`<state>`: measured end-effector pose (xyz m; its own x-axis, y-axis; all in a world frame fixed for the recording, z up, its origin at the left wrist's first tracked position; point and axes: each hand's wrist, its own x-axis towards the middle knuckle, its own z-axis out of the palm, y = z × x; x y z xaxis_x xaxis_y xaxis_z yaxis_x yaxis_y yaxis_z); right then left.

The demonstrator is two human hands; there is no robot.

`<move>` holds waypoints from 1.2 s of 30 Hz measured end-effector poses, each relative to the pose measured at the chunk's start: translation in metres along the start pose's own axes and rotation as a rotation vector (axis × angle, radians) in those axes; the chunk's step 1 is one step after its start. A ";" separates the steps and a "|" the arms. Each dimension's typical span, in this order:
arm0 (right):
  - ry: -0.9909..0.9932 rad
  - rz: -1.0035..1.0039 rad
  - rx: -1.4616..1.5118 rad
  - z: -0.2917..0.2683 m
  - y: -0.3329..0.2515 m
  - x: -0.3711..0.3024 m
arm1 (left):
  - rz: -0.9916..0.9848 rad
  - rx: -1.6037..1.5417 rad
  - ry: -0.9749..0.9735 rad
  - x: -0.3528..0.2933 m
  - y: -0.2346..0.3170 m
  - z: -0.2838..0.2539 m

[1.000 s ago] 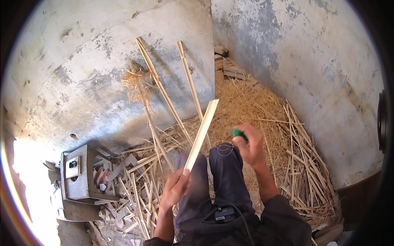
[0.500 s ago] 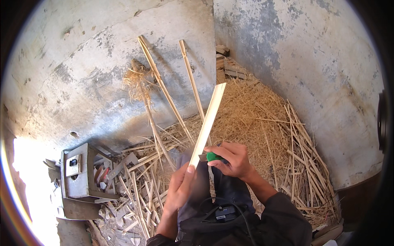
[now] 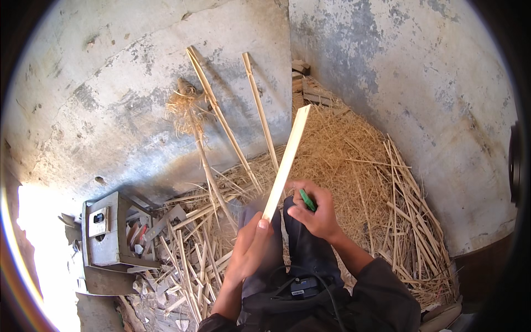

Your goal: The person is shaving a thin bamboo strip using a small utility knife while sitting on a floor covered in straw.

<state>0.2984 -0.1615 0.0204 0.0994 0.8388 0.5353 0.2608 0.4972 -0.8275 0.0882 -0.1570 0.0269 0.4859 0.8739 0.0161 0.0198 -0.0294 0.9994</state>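
Note:
My left hand (image 3: 249, 249) is closed around the lower end of a pale, flat bamboo strip (image 3: 289, 157), with the thumb lying on its face. The strip slants up and away to the right above my knees. Just right of it, my right hand (image 3: 322, 217) grips a knife by its green handle (image 3: 307, 200); its blade cannot be made out now. The fingers of that hand are close to the strip's right edge, and whether they touch it I cannot tell.
Thin shavings (image 3: 332, 144) are heaped ahead, with split strips (image 3: 415, 227) along the right. Two bamboo lengths (image 3: 221, 119) and a fibre-topped stick (image 3: 202, 149) lean on the stained wall (image 3: 138, 55). A worn wooden box (image 3: 105, 235) stands left, near more loose strips (image 3: 191, 271).
My right hand has turned, so the blade seen against the strip earlier no longer shows and the green handle points differently. The strip has shifted slightly up and right in my left hand.

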 end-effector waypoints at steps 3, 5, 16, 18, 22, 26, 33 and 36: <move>-0.071 0.257 0.305 0.000 -0.004 0.008 | 0.051 0.115 -0.037 0.003 0.000 0.002; -0.169 0.347 0.483 -0.003 0.000 0.011 | 0.094 0.179 -0.053 0.006 0.001 0.004; 0.100 0.285 0.558 -0.006 0.000 0.029 | -0.002 -0.094 -0.206 0.003 -0.013 -0.021; 0.138 0.249 0.593 -0.009 0.000 0.035 | 0.025 -0.073 -0.226 0.000 -0.027 -0.030; 0.246 0.127 0.480 -0.023 -0.001 0.048 | 0.007 0.060 -0.289 0.002 -0.034 -0.039; 0.349 0.134 0.455 -0.027 -0.002 0.054 | -0.066 -0.022 -0.198 -0.003 -0.040 -0.040; 0.265 -0.073 0.240 -0.016 0.027 0.025 | -0.046 -0.064 0.005 -0.007 -0.015 -0.029; 0.203 -0.154 0.073 -0.007 0.031 0.003 | -0.051 -0.047 0.043 -0.007 -0.002 -0.022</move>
<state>0.3134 -0.1449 -0.0028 0.2561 0.6939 0.6730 0.2183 0.6367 -0.7396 0.0657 -0.1522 0.0251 0.4477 0.8935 -0.0346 0.0021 0.0376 0.9993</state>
